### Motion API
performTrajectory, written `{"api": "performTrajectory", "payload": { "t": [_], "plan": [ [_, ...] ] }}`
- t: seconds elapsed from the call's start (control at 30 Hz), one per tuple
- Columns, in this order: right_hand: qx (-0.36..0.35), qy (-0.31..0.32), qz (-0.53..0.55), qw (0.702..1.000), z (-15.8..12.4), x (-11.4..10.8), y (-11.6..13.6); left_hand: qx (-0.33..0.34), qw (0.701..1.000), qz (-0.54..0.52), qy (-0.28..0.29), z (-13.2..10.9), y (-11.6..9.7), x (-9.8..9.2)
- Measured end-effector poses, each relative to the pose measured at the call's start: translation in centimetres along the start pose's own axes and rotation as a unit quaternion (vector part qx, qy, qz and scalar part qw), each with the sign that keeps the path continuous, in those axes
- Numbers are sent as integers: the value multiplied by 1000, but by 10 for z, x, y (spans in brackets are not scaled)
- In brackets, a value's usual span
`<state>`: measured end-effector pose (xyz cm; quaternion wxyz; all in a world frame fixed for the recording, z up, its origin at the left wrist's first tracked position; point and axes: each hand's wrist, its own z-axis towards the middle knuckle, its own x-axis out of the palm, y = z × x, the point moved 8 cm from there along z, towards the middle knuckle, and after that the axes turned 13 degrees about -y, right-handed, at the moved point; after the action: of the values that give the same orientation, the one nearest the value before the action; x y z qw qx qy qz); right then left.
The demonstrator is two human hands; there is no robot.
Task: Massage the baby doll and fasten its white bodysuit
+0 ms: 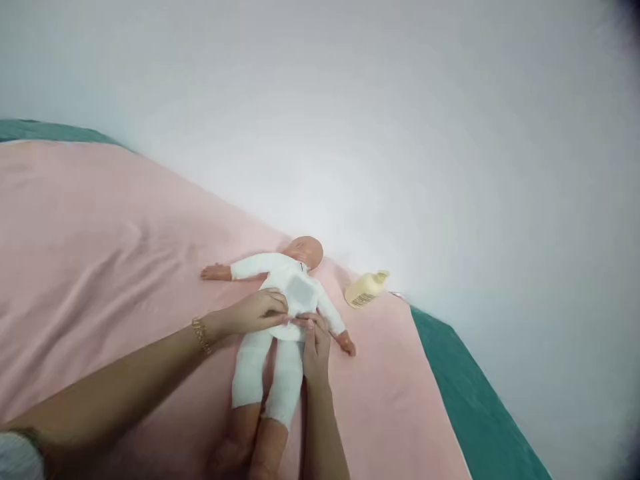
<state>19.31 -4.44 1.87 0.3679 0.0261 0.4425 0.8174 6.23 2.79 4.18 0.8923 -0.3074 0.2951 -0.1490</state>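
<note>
Below a pale wall [400, 133], a pink cloth [120, 227] is spread over green fabric [465, 373], and a doll [284, 370] is laid at lower center, apparently for easy reach. Its white shirt [300, 288] is pinched low by fingers of the left hand [261, 311] and right hand [317, 347], seemingly for control; a cream bottle [367, 290] is set nearby.

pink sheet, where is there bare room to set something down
The widest bare patch of the pink sheet lies left of the doll, beyond the left forearm, though wrinkled. A smoother one lies between the right forearm and green cloth, below the bottle. It is crowded at the doll's waist, where left hand and right hand meet the white top.
</note>
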Motion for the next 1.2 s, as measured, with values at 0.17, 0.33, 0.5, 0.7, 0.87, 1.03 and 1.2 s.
{"api": "performTrajectory", "payload": {
  "t": [0.17,0.33,0.5,0.7,0.87,1.03,1.2],
  "plan": [
    [5,-1,-8,1000,2,2,-2,-4,1000,5,6,1,-1,0],
    [-18,-13,-24,999,-2,-5,1,-23,999,-27,-36,1,-2,-8],
    [-28,-5,-51,998,-4,-5,1,-25,994,-34,-97,1,-2,-18],
    [-20,14,-56,998,-3,0,-3,-23,996,28,-76,1,0,-11],
    [-12,22,-71,997,-1,2,-3,-12,997,57,-44,1,1,-6],
    [-7,22,-79,997,-1,2,-3,-4,998,56,-40,0,0,-6],
    [-45,1,-79,996,-3,-2,1,-40,992,9,-122,-1,4,-16]
  ]
}}
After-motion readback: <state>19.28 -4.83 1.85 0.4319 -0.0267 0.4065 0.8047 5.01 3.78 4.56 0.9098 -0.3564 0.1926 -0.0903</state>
